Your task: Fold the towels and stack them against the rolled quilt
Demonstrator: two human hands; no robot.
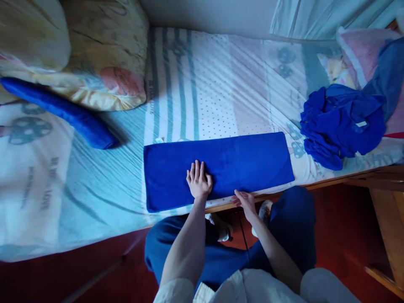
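Observation:
A blue towel (246, 162), folded into a long flat rectangle, lies along the near edge of the bed. My left hand (199, 181) rests palm down on it, fingers spread. Just beyond the towel's near edge is my right hand (246, 202), its fingers stretched out and holding nothing that I can see. Whether its fingertips touch the towel I cannot tell. To the right sits a crumpled heap of blue cloths (341, 122) with small white labels. A long, narrow blue roll (63, 111), seemingly of the same cloth, lies at the left.
The patterned bed sheet (214, 88) covers the bed, wrinkled in places. Yellowish bedding (107, 59) is piled at the far left, and a pink pillow (362, 50) lies at the far right. A wooden frame (385, 219) stands low on the right, over a red floor (344, 240).

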